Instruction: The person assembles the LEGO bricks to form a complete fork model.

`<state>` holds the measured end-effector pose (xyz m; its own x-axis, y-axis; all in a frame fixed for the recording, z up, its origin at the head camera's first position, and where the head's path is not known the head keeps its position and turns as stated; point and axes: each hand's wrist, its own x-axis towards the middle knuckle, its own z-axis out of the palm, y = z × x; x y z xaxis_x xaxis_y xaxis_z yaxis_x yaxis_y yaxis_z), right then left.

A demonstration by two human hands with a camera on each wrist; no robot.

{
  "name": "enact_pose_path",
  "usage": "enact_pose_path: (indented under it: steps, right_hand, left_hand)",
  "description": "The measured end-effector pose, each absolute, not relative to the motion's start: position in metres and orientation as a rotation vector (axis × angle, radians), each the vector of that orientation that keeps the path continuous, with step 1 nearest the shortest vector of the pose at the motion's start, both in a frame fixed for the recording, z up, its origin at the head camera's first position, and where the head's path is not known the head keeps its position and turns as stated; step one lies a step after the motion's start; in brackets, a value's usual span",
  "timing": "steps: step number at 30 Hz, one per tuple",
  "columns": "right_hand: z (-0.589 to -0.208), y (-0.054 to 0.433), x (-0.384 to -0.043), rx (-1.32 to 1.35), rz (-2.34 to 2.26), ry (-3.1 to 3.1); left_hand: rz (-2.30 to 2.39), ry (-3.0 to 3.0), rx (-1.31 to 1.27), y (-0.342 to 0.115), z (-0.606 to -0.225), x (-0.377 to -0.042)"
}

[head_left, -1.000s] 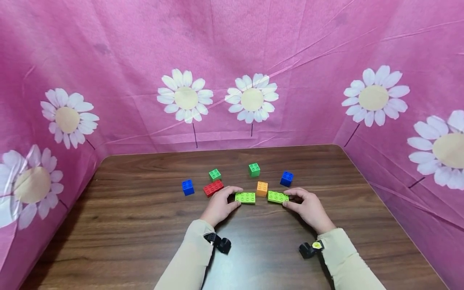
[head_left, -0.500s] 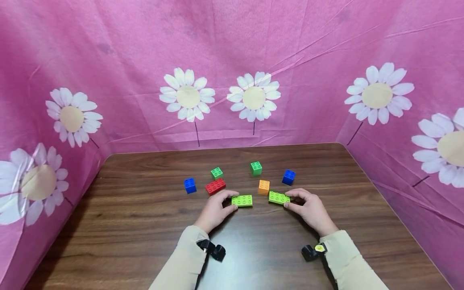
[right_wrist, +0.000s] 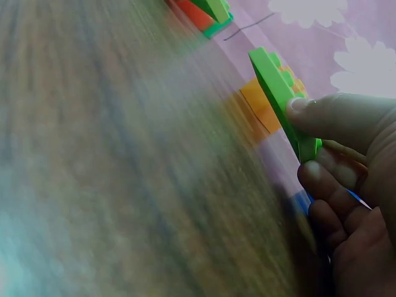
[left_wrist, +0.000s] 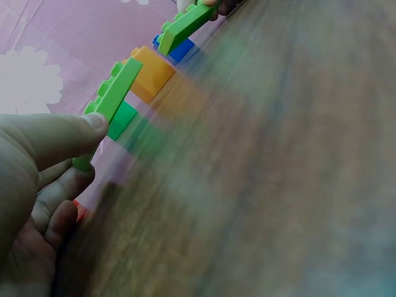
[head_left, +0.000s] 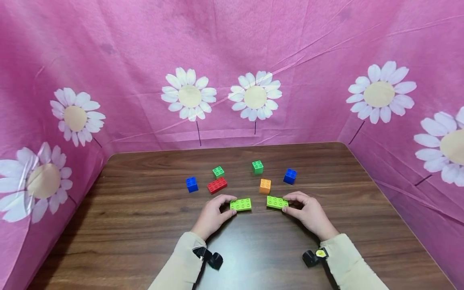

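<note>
My left hand (head_left: 213, 215) pinches the left end of a flat lime green toy brick (head_left: 241, 204) between thumb and fingers. A matching lime green brick (head_left: 277, 202) is pinched at its right end by my right hand (head_left: 309, 212). The two bricks lie roughly in line, studs up, with a gap between their facing ends. In the left wrist view the thumb presses along the side of the left lime brick (left_wrist: 114, 93), which is held above the wood. The right wrist view shows the right lime brick (right_wrist: 278, 99) also raised and tilted in that view.
Behind the hands stand a red brick (head_left: 217, 185), an orange brick (head_left: 265, 186), two blue bricks, left (head_left: 192, 184) and right (head_left: 290, 176), and two green bricks, left (head_left: 218, 172) and right (head_left: 257, 167). A pink flowered cloth (head_left: 224, 36) surrounds the wooden table (head_left: 145, 225).
Both hands have drawn back toward the body with the lime green bricks. The left one has also moved left, so the gap between the bricks is wider. The other bricks stay put.
</note>
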<state>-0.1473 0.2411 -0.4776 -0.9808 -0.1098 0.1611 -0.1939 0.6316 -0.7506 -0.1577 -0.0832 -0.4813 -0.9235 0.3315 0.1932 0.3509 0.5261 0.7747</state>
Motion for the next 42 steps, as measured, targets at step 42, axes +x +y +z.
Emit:
enact_pose_path:
  steps: [42]
  right_hand:
    - [-0.475, 0.202, -0.126, 0.54, 1.35, -2.705]
  left_hand:
    - [-1.403, -2.728, -0.684, -0.091, -0.479, -0.138]
